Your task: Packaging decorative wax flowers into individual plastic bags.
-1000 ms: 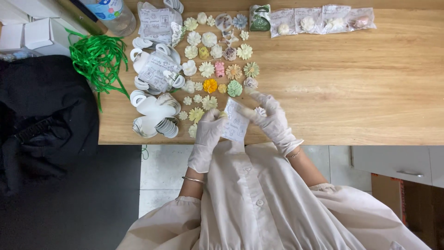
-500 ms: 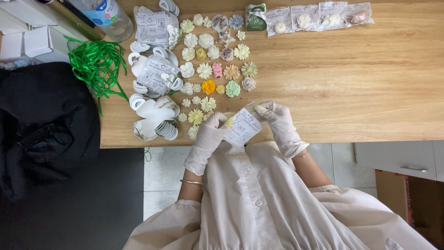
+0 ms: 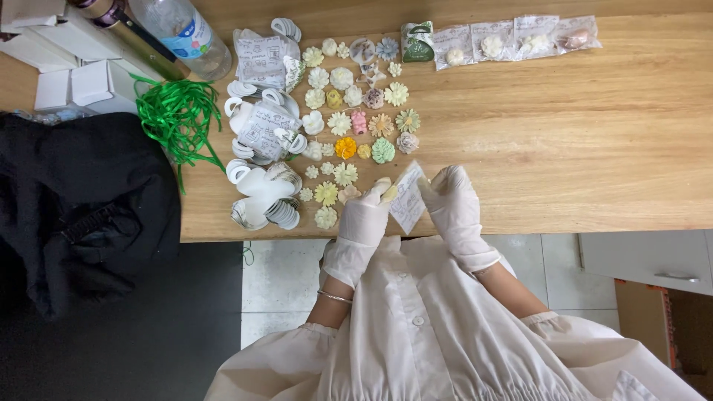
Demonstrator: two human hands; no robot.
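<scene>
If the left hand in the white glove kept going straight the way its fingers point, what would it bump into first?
The left hand points up and a bit right, across the wooden table. Past the small clear packet it already holds, it would probably meet the mint-green flower-shaped piece first, though height above the table is unclear.

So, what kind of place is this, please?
Probably a small craft packing workspace: a wooden table with many small moulded flowers, a row of sealed clear packets, and green ribbon.
</scene>
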